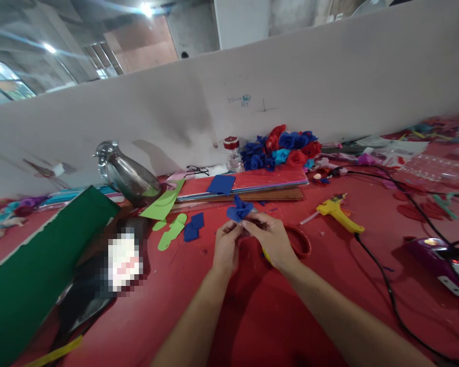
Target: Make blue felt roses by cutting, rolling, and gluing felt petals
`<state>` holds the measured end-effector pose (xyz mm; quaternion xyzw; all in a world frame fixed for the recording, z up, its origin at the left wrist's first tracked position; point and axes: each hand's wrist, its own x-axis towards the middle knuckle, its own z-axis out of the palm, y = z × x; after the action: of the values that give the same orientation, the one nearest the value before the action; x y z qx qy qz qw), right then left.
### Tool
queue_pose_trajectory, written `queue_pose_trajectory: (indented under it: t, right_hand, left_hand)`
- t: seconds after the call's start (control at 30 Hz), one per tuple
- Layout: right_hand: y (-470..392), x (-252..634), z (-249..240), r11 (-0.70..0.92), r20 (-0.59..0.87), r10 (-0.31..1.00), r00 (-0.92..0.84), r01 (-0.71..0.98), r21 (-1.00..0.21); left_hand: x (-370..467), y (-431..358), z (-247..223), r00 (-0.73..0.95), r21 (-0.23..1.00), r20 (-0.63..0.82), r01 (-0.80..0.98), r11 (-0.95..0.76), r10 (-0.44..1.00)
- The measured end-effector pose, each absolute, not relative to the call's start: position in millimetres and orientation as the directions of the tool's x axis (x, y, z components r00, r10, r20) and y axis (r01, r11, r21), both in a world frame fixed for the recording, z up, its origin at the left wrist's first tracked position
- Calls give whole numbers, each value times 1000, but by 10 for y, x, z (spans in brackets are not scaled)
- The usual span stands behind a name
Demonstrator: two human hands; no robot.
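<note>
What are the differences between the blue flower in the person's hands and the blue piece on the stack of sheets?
The blue flower is held up by the left hand and right hand, while the blue piece lies on the stack of sheets. The blue flower has curved petals, whereas the blue piece looks flat, with fairly straight edges. Both share a similar deep blue.

A metal jug (132, 176) is positioned before a white partition (156, 107) – marked with handwriting (246, 98). A transparent jar (234, 159) (lid (231, 143): red) is placed farther right; eyeglasses (197, 170) are laid between the two. A purple electrical unit (428, 257) is located at the right – on the red tabletop (168, 316).
</note>
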<state>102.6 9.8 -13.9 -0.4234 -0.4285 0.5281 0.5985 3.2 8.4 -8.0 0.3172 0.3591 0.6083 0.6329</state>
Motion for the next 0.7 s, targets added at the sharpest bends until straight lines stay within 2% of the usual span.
queue_pose_trajectory:
  t: [0.17,0.3,0.7]
  right_hand:
    - [101,1036,-90,0,-32,996,84,-361,-932]
    - [112,1044,-89,-24,-66,993,99,-373,-928]
    - [128,1072,-93,-29,-28,1000,-9,-437,-899]
  left_hand:
    - [44,78,-74,71,845,-78,-525,104,994]
    - [30,83,-69,73,835,-122,-531,142,990]
    - [-33,108,-73,141,739,-260,-607,291,955]
